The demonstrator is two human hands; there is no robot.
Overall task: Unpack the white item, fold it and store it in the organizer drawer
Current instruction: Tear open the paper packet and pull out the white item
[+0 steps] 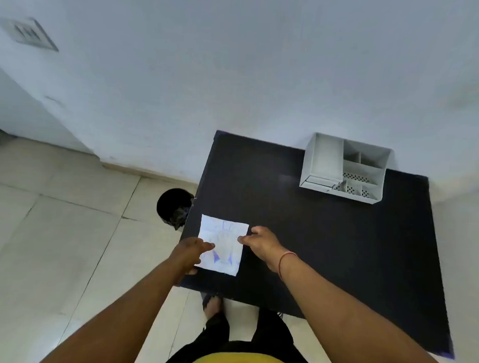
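Note:
A flat white packet with blue print (223,235) lies near the front left corner of the black table (326,238). My left hand (188,254) rests on the packet's left edge, one finger stretched over it. My right hand (262,243) touches the packet's right edge with thumb and fingers pinched at it. A grey desk organizer (344,168) with several compartments stands at the table's far side against the wall; a small drawer (318,181) sits at its lower left front and looks closed.
A black waste bin (175,207) stands on the tiled floor just left of the table. The white wall runs behind the table. My feet and dark trousers show below the table's front edge.

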